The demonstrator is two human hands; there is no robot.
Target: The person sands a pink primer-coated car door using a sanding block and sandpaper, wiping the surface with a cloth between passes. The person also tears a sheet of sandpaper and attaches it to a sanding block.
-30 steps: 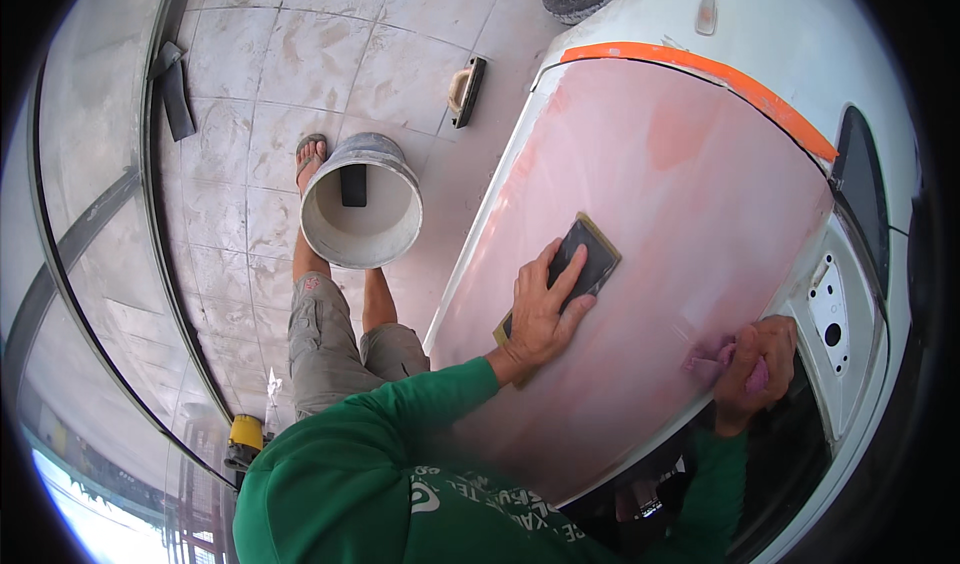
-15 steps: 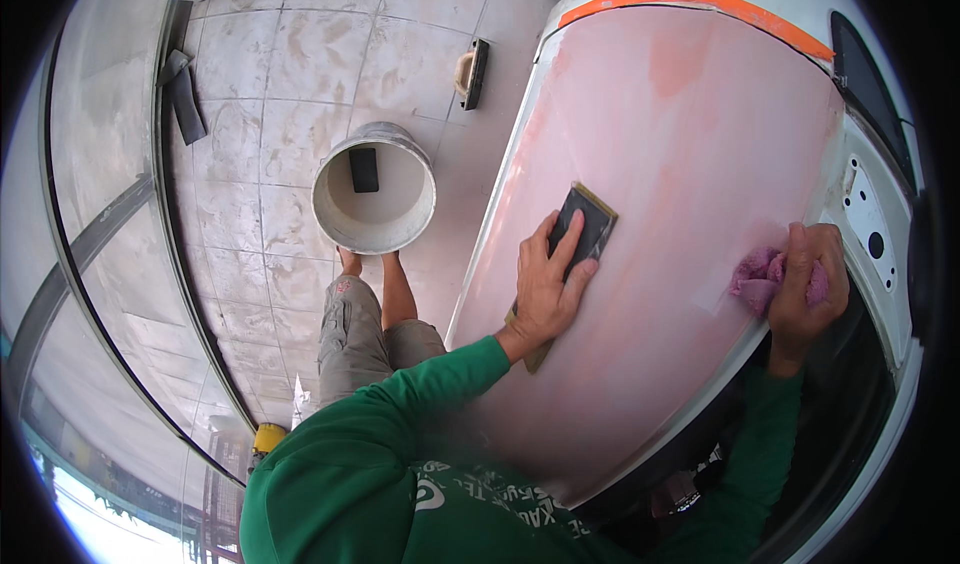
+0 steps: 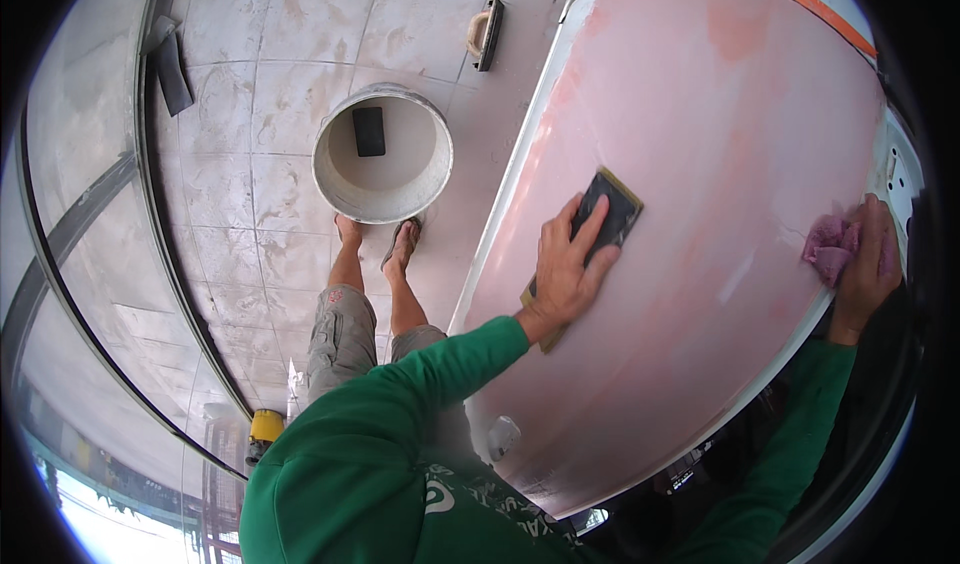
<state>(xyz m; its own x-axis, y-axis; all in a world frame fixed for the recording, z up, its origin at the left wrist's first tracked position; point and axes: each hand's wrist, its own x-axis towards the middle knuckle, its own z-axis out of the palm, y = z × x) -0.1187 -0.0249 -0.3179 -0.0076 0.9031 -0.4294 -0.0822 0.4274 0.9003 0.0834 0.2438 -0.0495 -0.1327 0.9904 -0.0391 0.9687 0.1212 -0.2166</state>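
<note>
Fingers curled over its edge, my left hand (image 3: 572, 269) grips a dark sanding block (image 3: 618, 207) with a yellowish rim, laid flat on a car's curved panel (image 3: 700, 134). The panel is pinkish and smeared with pale wet film. At the panel's right edge, beside the window opening, my right hand (image 3: 872, 269) is closed round a crumpled pink cloth (image 3: 828, 248). Part of the cloth is hidden behind the fingers.
Left of the car stands a bucket (image 3: 440, 179) of cloudy liquid with a black block (image 3: 369, 131) inside. A float with a handle (image 3: 486, 34) and a dark sheet (image 3: 172, 72) lie on the tiles. Framed glass (image 3: 90, 154) lines the left; a yellow object (image 3: 266, 425) stands by it.
The view has shifted, bringing the door handle area into sight. My left hand and the block have slid slightly nearer over the panel. My right hand keeps the cloth at the edge.
</note>
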